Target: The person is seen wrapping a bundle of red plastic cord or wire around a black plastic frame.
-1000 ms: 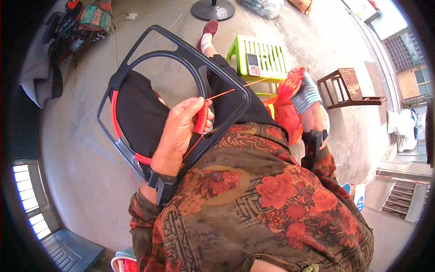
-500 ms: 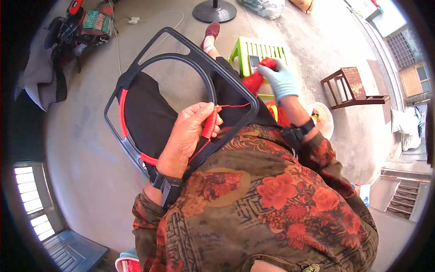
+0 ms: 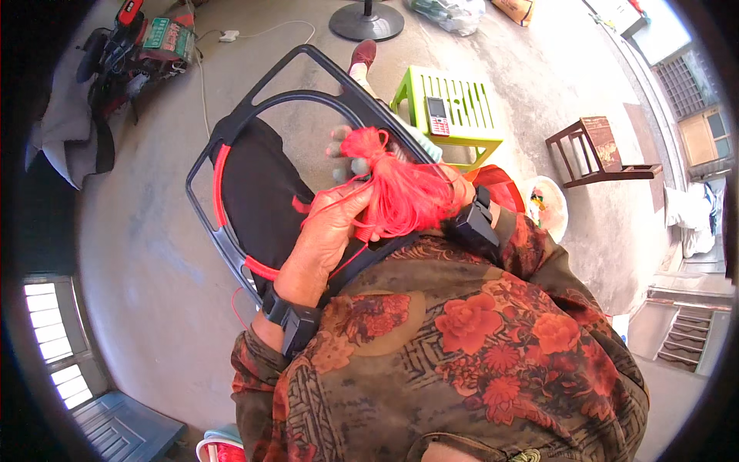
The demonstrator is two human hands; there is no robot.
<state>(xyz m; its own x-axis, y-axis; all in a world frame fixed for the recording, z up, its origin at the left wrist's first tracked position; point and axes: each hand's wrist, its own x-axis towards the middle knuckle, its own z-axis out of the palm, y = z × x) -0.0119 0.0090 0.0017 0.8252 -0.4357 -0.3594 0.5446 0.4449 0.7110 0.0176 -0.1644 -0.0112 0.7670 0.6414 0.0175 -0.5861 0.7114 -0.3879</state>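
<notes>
A black plastic frame (image 3: 265, 71) with a round inner ring lies tilted over my lap. Stretches of the ring are covered in red (image 3: 221, 185). My left hand (image 3: 327, 231), bare, is closed on the ring's near right part, where the red bundle partly covers the fingers. A hank of red cord (image 3: 400, 196), gathered at its top, spreads loosely across the ring beside that hand. My right hand (image 3: 340, 154), in a pale glove with grey fingertips, is at the hank's top and closed round it; most of this hand is hidden behind the cord.
A green plastic stool (image 3: 462, 104) with a mobile phone (image 3: 437, 115) on it stands ahead to the right. Behind my right wrist are a red bag (image 3: 500, 185) and a white bucket (image 3: 556, 204). Farther right is a wooden chair (image 3: 600, 146); a round black base (image 3: 366, 27) stands far ahead.
My right hand has come left from the stool to the ring, bringing the red hank over the frame. The frame has shifted slightly right; my left hand keeps its grip.
</notes>
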